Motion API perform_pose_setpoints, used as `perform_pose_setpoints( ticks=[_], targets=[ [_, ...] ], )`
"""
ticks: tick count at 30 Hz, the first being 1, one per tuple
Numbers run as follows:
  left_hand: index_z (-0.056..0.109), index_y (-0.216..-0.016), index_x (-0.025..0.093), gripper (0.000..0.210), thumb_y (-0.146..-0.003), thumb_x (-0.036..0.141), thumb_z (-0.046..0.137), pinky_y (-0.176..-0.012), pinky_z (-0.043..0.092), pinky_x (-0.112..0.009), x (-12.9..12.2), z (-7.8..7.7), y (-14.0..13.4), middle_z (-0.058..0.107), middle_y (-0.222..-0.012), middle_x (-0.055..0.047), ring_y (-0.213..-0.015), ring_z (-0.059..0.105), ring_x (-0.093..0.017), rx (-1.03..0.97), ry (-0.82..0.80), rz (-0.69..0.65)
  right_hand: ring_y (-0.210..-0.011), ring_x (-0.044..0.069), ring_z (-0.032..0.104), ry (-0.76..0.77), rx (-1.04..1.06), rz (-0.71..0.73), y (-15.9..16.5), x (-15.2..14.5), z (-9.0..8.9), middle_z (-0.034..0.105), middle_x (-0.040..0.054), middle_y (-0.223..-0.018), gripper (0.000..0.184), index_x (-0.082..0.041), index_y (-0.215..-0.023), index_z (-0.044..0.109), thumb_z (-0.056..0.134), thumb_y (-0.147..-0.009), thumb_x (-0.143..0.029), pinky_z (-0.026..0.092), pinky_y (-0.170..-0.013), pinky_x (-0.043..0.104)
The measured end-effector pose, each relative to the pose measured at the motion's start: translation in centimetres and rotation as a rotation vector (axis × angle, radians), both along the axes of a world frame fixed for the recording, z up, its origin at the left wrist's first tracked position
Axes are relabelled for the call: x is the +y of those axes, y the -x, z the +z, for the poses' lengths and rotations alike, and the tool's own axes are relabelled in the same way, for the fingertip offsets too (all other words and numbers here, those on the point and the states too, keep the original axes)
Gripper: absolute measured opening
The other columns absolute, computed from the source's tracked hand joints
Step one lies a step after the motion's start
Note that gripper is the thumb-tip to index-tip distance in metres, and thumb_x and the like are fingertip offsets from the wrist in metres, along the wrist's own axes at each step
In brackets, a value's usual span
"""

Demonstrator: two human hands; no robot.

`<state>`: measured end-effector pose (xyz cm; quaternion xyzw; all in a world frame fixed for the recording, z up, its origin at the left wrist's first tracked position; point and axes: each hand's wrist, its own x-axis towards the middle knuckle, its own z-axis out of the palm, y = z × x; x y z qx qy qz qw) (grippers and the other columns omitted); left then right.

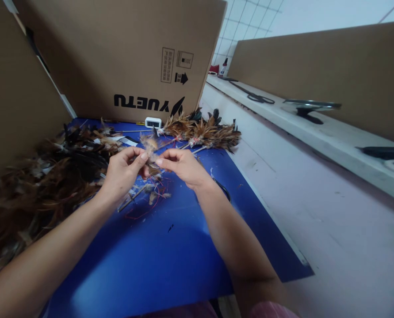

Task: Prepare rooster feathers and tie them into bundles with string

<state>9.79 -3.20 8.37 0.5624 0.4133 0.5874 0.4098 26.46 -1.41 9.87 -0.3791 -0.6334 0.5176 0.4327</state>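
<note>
Over the blue table, my left hand pinches a small brown feather between thumb and fingers; its tip is blurred. Close beside it, my right hand is closed, thumb against forefinger, at the feather's lower fluffy end. Below both hands lie a thin stick, tangled red thread and bits of down. Behind them, several feather bundles on sticks rest in a row, bound with red thread near their bases.
A large heap of loose brown and black feathers covers the left side. A cardboard box stands at the back, with a small white digital device before it. On the right, a ledge holds scissors and a round stand.
</note>
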Motion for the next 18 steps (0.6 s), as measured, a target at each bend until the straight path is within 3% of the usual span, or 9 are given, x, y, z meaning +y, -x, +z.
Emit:
perform_pose_setpoints(
  ticks=[9,18],
  targets=[
    [0.062,-0.071,0.015,0.012,-0.076,0.024,0.068,-0.043,0.044,-0.019,0.01,0.6,-0.02,0.06,-0.06,-0.001,-0.047,0.056,-0.009,-0.175,0.16,-0.036,-0.052,0.006,0.05,0.103,0.094,-0.037,-0.68,0.32,0.31,0.066,-0.0014,-0.065,0.016,-0.016,-0.07,0.058,0.071,-0.066,-0.024,0.037,-0.051,0.02],
    [0.063,-0.072,0.014,0.012,-0.074,0.023,0.07,-0.05,0.051,-0.021,0.1,0.36,0.0,0.064,-0.068,-0.002,-0.054,0.061,-0.011,-0.206,0.108,-0.01,-0.051,0.006,0.053,0.138,0.14,0.029,-0.52,0.13,0.17,0.064,-0.0032,-0.061,0.013,-0.016,-0.067,0.059,0.07,-0.062,-0.016,0.04,-0.05,0.02]
  ],
)
